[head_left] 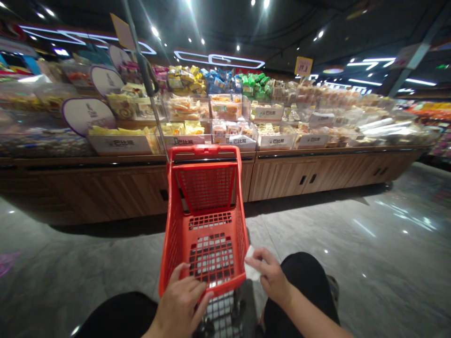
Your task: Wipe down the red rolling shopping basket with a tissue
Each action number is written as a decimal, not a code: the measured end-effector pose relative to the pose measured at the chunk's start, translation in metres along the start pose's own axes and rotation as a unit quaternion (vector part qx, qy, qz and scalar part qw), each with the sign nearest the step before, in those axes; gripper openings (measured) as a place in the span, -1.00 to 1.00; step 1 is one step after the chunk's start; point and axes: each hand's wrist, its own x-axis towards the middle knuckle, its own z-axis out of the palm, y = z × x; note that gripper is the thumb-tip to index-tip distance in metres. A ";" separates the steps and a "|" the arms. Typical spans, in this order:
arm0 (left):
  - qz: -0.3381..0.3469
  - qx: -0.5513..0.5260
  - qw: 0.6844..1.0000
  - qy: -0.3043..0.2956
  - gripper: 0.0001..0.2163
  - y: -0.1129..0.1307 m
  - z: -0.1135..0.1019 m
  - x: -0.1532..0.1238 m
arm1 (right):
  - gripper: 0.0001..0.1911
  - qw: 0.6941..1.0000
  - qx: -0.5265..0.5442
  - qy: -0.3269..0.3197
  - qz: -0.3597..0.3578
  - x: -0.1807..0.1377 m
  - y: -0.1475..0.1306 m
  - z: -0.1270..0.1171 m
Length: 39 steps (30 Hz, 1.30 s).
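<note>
A red plastic shopping cart [211,224] stands right in front of me, its upper basket holding nothing that I can see. My left hand [183,298] lies over the near left corner of the basket, fingers stretched and apart; whether it presses on the rim I cannot tell. In my right hand [270,274], a white tissue [251,265] is pinched between thumb and fingers, close against the basket's near right side. The far handle [206,149] of the cart faces the display counter.
A long wood-fronted counter [289,176] runs across behind the cart, piled with packaged foods in clear bins. Green packets [256,85] and blue packets [220,80] sit on its top tier. A price sign [303,66] rises above. Grey shiny floor [352,244] spreads on both sides.
</note>
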 end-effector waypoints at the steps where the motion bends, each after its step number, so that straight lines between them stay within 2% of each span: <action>1: -0.004 -0.001 1.000 -0.009 -0.81 -0.002 0.000 -0.001 | -0.37 1.000 -0.003 0.011 0.006 0.006 0.004 0.000; 4: -0.013 -0.014 1.000 -0.019 -0.82 -0.007 0.001 -0.004 | -0.35 1.000 -0.005 0.012 0.016 0.014 0.007 0.003; 11: -0.002 -0.030 0.999 -0.010 -0.82 -0.015 -0.002 -0.003 | -0.34 0.998 0.013 -0.056 -0.030 -0.004 -0.006 0.002; 18: 0.012 -0.023 1.000 -0.013 -0.82 -0.015 -0.011 0.003 | -0.34 0.999 -0.035 -0.001 -0.005 0.021 0.013 0.001; 23: -0.002 -0.029 0.999 -0.025 -0.82 -0.020 -0.012 -0.001 | -0.39 0.996 -0.030 -0.073 -0.036 0.005 -0.003 -0.001; 25: -0.004 -0.024 0.999 -0.022 -0.84 -0.022 -0.012 -0.002 | -0.39 0.995 -0.027 -0.083 -0.040 0.004 -0.002 -0.001; 29: -0.002 -0.010 1.000 -0.021 -0.82 -0.023 -0.011 -0.001 | -0.35 0.999 -0.039 -0.034 -0.017 0.021 0.012 0.004; 32: -0.013 0.010 1.000 -0.023 -0.77 -0.022 -0.012 0.003 | -0.35 0.999 -0.043 -0.019 0.006 0.027 0.010 0.009; 36: -0.059 0.036 0.997 0.016 -0.74 -0.012 -0.011 0.009 | -0.39 0.997 -0.002 -0.072 0.001 0.015 -0.008 0.012; 39: -0.094 0.031 0.995 0.028 -0.83 0.005 -0.004 0.018 | -0.41 0.995 0.015 -0.098 0.001 0.016 -0.006 0.010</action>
